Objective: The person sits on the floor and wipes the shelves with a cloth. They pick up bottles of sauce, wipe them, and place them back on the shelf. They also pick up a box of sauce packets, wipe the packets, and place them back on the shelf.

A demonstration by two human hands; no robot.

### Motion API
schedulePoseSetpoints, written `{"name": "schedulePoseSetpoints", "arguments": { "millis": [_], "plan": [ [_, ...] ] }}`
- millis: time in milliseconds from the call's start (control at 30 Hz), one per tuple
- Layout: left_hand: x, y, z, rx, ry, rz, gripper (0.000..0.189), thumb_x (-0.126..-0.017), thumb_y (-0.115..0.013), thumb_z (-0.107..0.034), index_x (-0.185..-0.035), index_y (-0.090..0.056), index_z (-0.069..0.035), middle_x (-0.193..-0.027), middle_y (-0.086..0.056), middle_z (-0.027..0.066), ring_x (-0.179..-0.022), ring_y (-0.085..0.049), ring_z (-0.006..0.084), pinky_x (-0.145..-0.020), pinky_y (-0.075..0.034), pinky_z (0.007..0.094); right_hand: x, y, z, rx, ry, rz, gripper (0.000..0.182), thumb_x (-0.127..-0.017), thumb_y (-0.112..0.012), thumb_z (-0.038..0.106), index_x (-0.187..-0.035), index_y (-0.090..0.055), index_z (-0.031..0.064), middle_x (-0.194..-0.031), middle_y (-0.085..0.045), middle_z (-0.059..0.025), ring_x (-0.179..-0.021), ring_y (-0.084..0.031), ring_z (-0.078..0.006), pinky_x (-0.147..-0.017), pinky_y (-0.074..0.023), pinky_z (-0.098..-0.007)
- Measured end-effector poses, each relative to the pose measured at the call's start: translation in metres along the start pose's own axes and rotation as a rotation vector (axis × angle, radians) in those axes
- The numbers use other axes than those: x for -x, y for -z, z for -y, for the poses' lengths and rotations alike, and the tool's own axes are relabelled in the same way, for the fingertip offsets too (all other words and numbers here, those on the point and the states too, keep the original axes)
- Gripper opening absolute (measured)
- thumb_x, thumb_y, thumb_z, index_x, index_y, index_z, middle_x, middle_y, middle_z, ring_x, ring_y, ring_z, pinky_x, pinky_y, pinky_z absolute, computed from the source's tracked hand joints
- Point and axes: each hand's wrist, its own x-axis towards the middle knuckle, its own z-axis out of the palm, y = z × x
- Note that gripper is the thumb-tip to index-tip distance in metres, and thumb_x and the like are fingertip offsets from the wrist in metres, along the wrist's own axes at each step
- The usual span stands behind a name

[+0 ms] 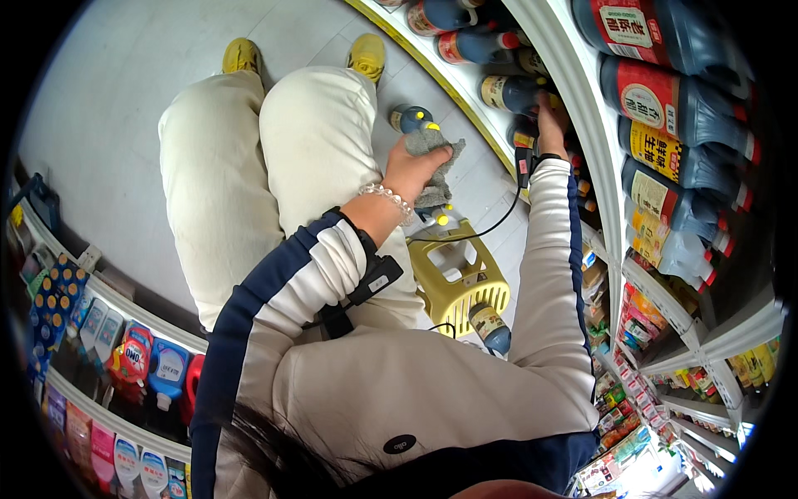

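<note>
My left hand (pixel 416 165) is closed on a crumpled grey cloth (pixel 436 181), above the floor beside my right knee. Dark bottles with yellow caps (pixel 408 118) stand on the floor around it, partly hidden by the hand and cloth. My right hand (pixel 551 130) reaches into the low shelf on the right, its fingers at the neck of a dark bottle with a pale yellow label (pixel 497 93); part of the grip is hidden. Another dark bottle (pixel 521 132) stands close by that hand.
An upturned yellow plastic stool (pixel 458 274) and a labelled dark bottle (pixel 489 327) are between my body and the shelf. The yellow-edged shelf (pixel 446 87) holds more bottles. Large red-capped bottles (pixel 648 100) fill the shelf above. Detergent bottles (pixel 131 352) line the left shelving.
</note>
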Motion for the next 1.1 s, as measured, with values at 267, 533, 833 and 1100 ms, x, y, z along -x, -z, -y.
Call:
{"name": "schedulePoseSetpoints", "arguments": {
  "millis": [267, 533, 833, 1100],
  "plan": [
    [0.005, -0.007, -0.009, 0.000, 0.032, -0.029, 0.023, -0.072, -0.068, -0.009, -0.092, -0.060, -0.004, -0.081, -0.060, 0.0020, -0.069, -0.057, 0.0107, -0.059, -0.046, 0.0260, -0.001, 0.010, 0.041, 0.421, 0.025, 0.146, 0.048, -0.078, -0.060, 0.039, -0.106, -0.052, 0.0008, -0.083, -0.059, -0.0098, -0.061, -0.055, -0.0151, -0.055, -0.0422, -0.0254],
    [0.000, -0.003, -0.003, -0.028, 0.009, -0.016, 0.039, -0.069, -0.071, -0.011, -0.099, -0.051, 0.004, -0.088, -0.060, 0.0080, -0.076, -0.058, 0.0134, -0.068, -0.048, 0.0261, -0.023, 0.010, 0.039, 0.441, 0.444, -0.034, 0.047, -0.079, -0.058, 0.040, -0.113, -0.054, 0.0071, -0.108, -0.057, -0.0150, -0.099, -0.055, -0.0298, -0.087, -0.0399, -0.0376],
    [0.007, -0.010, -0.013, 0.002, 0.037, -0.025, 0.039, -0.069, -0.070, -0.009, -0.099, -0.050, 0.004, -0.087, -0.060, 0.0086, -0.076, -0.058, 0.0133, -0.067, -0.048, 0.0255, -0.040, -0.031, 0.058, 0.360, 0.711, -0.210, 0.041, -0.084, -0.051, 0.033, -0.118, -0.053, 0.0096, -0.120, -0.051, -0.0144, -0.112, -0.046, -0.0334, -0.096, -0.0332, -0.0402],
    [0.006, -0.009, -0.012, 0.031, 0.055, 0.001, 0.034, -0.070, -0.071, -0.008, -0.098, -0.053, -0.001, -0.086, -0.060, 0.0054, -0.076, -0.058, 0.0125, -0.068, -0.048, 0.0263, -0.035, -0.037, 0.073, 0.376, 0.723, -0.222, 0.041, -0.082, -0.054, 0.033, -0.114, -0.055, 0.0069, -0.116, -0.053, -0.0163, -0.108, -0.048, -0.0356, -0.093, -0.0352, -0.0415]
  ]
}}
